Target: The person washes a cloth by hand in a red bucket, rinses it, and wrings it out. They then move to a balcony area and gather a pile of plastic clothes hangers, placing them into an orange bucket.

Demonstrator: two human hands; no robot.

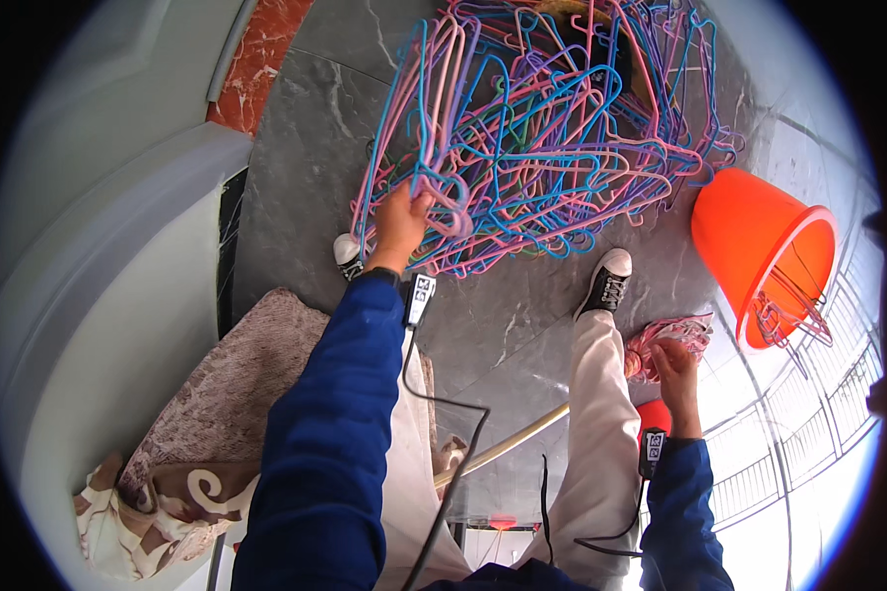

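A large tangled heap of plastic clothes hangers (554,155) in blue, pink, purple and a few green lies on the floor before me. My left hand (401,221) grips a bunch of hangers (436,96) near their hooks, at the heap's left side. The hooks blur slightly beside my thumb. My right hand (676,369) hangs beside my right leg, fingers loosely bent, with nothing visible in it. In the view it overlaps a bundle of pink and white cloth strips (691,336); I cannot tell whether they touch.
An orange bucket (739,229) lies tipped at the right, several thin hangers (791,306) at its mouth. A wooden pole (510,447) crosses behind my right leg. Patterned cloth (236,384) lies along the left wall. A dark, yellow-edged object (621,55) sits among the far hangers. Cables (451,402) trail from both wrists.
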